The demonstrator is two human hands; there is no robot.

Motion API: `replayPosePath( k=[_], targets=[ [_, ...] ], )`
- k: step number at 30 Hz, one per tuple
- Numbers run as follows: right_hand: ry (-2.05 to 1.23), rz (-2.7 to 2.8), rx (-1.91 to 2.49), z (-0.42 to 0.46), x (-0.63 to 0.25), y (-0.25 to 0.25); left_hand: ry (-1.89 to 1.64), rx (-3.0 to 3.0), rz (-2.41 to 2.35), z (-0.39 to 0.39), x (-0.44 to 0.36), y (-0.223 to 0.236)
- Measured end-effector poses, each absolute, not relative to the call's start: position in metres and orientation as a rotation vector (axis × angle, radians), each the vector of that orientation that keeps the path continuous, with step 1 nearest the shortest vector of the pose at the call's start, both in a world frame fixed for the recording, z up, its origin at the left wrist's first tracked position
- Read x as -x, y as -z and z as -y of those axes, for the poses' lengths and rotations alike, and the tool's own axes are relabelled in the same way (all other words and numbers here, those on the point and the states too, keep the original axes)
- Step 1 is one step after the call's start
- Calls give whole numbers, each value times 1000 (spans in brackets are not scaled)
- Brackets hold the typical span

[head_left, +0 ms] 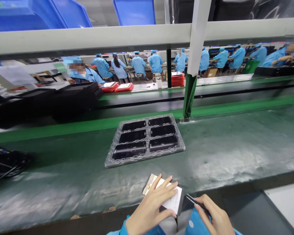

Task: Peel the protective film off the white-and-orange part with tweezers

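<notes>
My left hand (153, 204) lies across a flat phone panel (172, 202) at the front edge of the bench. Its fingers are spread over the white face and its thumb is at the near side, gripping it. The panel has a gold-coloured end with a small orange mark; the fingers cover much of the rest. Beside its right end, my right hand (214, 213) pinches dark tweezers (198, 203), their tips pointing left towards the panel. Beyond both hands, a clear plastic tray (147, 159) carries several black phone screens (163, 130) in two columns.
A green mat (235, 153) covers the bench. A post (189, 94) rises behind the tray. Black trays (73, 98) stand at the left, with dark cables (14, 166) nearer. Red stacks (177, 79) and several co-workers in blue (138, 63) are across the line.
</notes>
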State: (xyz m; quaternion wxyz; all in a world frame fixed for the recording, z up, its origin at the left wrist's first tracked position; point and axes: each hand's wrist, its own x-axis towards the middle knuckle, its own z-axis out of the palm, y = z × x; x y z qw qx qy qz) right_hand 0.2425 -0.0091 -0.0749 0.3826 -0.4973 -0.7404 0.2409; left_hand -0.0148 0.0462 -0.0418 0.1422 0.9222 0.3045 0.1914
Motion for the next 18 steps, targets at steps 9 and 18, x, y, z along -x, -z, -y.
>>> replayPosePath(
  k=[9,18],
  targets=[
    [-502,1962,1344,12,-238,72,-586,-2786,-1046,-25,2,42],
    [-413,1993,1303,7,-233,67,-478,-2700,-1003,-25,3,38]
  ],
)
